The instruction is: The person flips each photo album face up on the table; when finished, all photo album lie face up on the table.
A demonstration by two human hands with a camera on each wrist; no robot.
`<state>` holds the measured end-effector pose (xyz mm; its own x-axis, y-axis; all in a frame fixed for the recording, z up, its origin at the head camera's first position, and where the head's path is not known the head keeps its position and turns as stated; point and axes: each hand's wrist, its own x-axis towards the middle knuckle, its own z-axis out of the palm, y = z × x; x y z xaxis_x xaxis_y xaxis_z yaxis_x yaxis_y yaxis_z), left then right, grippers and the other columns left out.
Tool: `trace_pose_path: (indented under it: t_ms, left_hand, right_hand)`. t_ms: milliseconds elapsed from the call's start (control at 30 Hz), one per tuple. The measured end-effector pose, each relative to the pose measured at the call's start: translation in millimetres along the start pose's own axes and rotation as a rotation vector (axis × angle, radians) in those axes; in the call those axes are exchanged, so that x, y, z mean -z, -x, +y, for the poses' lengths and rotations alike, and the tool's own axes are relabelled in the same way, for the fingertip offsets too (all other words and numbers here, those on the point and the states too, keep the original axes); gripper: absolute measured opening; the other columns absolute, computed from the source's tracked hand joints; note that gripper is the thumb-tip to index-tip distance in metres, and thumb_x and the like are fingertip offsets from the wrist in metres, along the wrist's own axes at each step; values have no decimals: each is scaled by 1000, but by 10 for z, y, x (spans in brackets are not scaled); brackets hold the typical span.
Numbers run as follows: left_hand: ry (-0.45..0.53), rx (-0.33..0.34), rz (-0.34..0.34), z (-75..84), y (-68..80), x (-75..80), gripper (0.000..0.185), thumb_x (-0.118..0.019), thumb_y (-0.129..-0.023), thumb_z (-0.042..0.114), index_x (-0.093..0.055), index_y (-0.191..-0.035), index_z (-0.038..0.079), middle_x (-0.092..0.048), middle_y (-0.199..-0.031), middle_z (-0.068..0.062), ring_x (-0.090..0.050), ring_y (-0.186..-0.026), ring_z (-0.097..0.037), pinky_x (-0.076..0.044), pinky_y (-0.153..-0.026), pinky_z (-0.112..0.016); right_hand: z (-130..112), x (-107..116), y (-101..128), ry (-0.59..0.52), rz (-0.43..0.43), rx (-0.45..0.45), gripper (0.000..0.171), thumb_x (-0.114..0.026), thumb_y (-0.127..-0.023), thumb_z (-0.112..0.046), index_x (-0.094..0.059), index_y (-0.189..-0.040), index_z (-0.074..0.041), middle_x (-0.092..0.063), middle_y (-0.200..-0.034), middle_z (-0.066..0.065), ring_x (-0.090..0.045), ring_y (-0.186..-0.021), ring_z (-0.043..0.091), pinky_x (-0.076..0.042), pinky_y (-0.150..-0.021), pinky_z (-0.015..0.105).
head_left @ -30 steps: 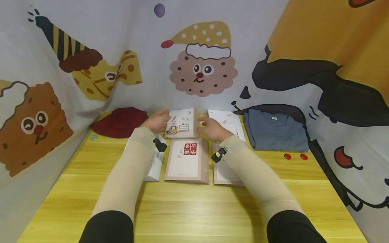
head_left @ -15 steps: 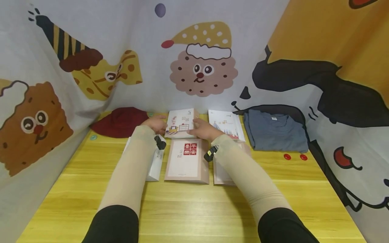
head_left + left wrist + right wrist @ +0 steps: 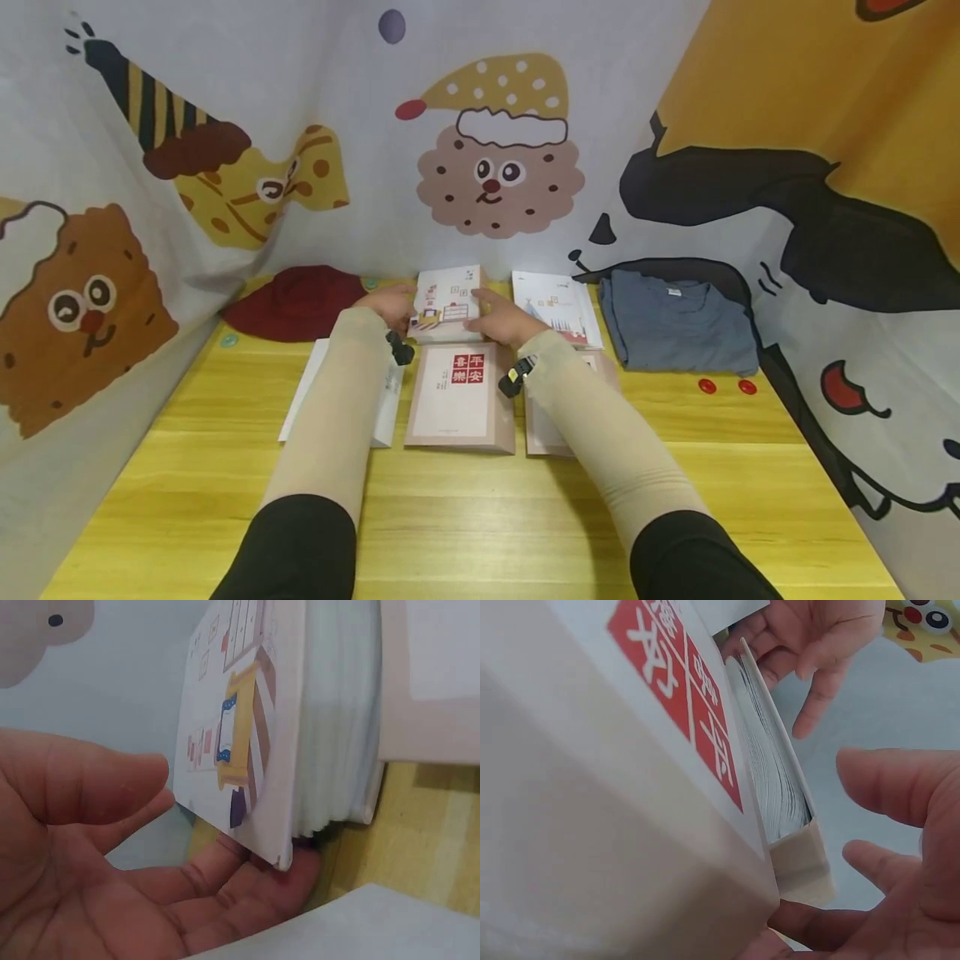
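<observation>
A thick book with a white illustrated cover (image 3: 442, 307) lies at the back middle of the table, between both hands. My left hand (image 3: 388, 307) is at its left side; in the left wrist view the fingers (image 3: 217, 889) reach under the near corner while the thumb stands apart from the cover. My right hand (image 3: 504, 319) is at the book's right side. The right wrist view shows its fingers low by the spine (image 3: 802, 862), with the thumb raised away. Just in front lies a book with a red stamp of white characters (image 3: 450, 408).
Another illustrated book (image 3: 558, 304) lies back right. Below it is a pink-edged book (image 3: 547, 425), partly under my right arm; a white book (image 3: 386, 408) lies under my left. Around them are a dark red hat (image 3: 300, 302), a folded blue-grey shirt (image 3: 678, 325) and red discs (image 3: 707, 387).
My right hand has moved left, from just off the book's right side to right against it. My left hand has come slightly nearer along the left edge. The book has barely moved.
</observation>
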<state>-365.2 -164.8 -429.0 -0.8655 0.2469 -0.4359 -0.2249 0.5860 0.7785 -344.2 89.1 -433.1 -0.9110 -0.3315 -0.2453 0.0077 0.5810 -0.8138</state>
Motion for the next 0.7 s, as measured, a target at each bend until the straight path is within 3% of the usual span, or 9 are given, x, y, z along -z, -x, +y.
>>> trace_pose_path:
  t_ms: [133,200,300,400,700]
  left_hand:
    - [24,6,6,-44,-47,24,73,-46,-103,2,-18,-170,10,-43,-157,-22,-55,-109,-26,-53,-77,-27]
    - [11,18,22,-58,-81,35,75,-49,-101,2,-20,-170,12,-40,-160,-20,-51,-117,-28,-50,-81,-28]
    - [-19,51,45,-68,-127,45,78,-54,-99,4,-24,-169,16,-37,-163,-16,-45,-131,-30,-48,-96,-33]
    - [-26,82,65,-83,-162,44,79,-56,-98,6,-25,-169,20,-37,-164,-15,-44,-135,-32,-47,-107,-39]
    - [-11,77,70,-77,-167,46,78,-57,-98,7,-29,-168,26,-32,-168,-14,-42,-134,-32,-43,-105,-41]
  right_hand:
    - [-2,-14,-21,60,-9,11,81,-73,-97,-21,-32,-167,-21,-26,-173,16,-26,-159,40,-19,-130,57]
    - [-12,-25,-33,115,-11,27,78,-72,-98,-19,-35,-166,-19,-28,-173,16,-27,-158,39,-19,-130,55]
    - [-29,-38,-52,158,-21,41,74,-70,-97,-17,-38,-164,-15,-29,-172,15,-27,-159,37,-19,-130,54]
    - [-30,-48,-68,166,-28,34,74,-71,-97,-17,-39,-164,-15,-30,-172,14,-27,-159,37,-19,-130,53]
    - [-25,-50,-63,176,-16,18,71,-68,-100,-21,-39,-164,-16,-30,-172,14,-28,-159,36,-21,-130,52]
